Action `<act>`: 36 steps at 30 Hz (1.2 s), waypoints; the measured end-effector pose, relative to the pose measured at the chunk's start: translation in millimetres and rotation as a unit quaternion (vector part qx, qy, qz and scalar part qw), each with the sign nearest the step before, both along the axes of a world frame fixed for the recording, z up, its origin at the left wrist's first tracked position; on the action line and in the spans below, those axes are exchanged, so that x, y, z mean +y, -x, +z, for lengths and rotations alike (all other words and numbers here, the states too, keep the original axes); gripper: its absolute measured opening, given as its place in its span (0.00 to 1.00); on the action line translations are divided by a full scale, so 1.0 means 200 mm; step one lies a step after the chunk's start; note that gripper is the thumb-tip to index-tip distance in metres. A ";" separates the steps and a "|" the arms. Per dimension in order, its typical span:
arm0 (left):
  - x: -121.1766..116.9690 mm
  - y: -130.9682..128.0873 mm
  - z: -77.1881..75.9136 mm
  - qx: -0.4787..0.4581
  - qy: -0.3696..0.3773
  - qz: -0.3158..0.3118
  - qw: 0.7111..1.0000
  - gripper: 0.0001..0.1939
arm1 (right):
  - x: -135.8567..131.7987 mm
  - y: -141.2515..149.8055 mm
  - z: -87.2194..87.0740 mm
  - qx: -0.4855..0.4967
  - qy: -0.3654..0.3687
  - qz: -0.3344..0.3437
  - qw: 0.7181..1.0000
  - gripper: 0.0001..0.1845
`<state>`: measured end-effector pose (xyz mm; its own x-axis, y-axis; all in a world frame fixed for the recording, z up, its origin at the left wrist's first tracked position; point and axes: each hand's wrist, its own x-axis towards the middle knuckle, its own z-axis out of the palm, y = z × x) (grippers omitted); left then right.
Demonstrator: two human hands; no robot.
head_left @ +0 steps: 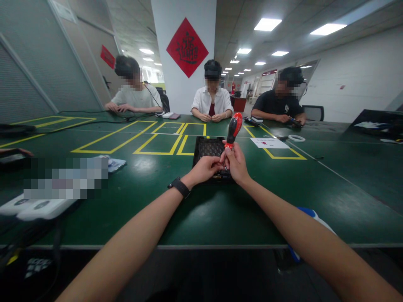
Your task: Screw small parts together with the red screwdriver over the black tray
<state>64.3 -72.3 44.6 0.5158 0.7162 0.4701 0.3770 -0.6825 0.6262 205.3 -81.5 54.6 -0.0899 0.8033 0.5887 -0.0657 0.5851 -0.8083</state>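
Note:
A screwdriver (234, 129) with a red and black handle stands nearly upright, its handle end up. My right hand (236, 164) is closed around its lower part, where the shaft is mostly hidden by the fingers. My left hand (206, 169), with a black band on the wrist, pinches close beside the screwdriver's lower end. What lies between the left fingertips is too small to make out. Both hands are over a black tray (195, 152) with a dark, patterned inside, set on the green table (189, 218). The hands cover its front part.
Several people sit across the table. A white paper (270, 143) and a white ring (296, 138) lie to the right, beside yellow tape outlines (154, 152). White power strips (47, 207) are at the left. A blue and white object (310, 213) is partly behind my right forearm.

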 end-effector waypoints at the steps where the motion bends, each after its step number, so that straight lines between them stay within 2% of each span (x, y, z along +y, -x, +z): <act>1: 0.00 0.00 0.00 -0.006 0.002 -0.002 1.000 0.09 | 0.00 0.00 0.00 0.001 -0.002 -0.005 1.000 0.20; 9: 0.01 0.00 -0.01 -0.003 0.001 0.040 0.999 0.10 | -0.01 0.01 0.00 -0.004 -0.005 -0.012 1.000 0.20; 14: 0.01 0.00 -0.01 -0.006 0.013 0.004 1.000 0.06 | 0.01 0.00 -0.01 0.006 -0.005 0.000 1.000 0.19; 20: 0.01 0.00 -0.01 -0.037 0.037 -0.033 0.998 0.05 | 0.01 0.00 -0.01 0.005 0.005 0.011 1.000 0.20; 27: 0.01 -0.01 -0.02 -0.026 0.014 0.037 0.999 0.11 | 0.00 0.01 0.00 0.004 -0.010 0.001 1.000 0.19; 33: 0.01 0.00 -0.01 -0.008 -0.014 0.011 1.000 0.07 | 0.01 0.00 0.00 0.003 0.002 0.033 0.999 0.19; 36: 0.00 0.00 0.00 -0.003 0.000 -0.008 1.000 0.07 | 0.02 -0.01 -0.01 0.006 0.011 0.047 0.999 0.20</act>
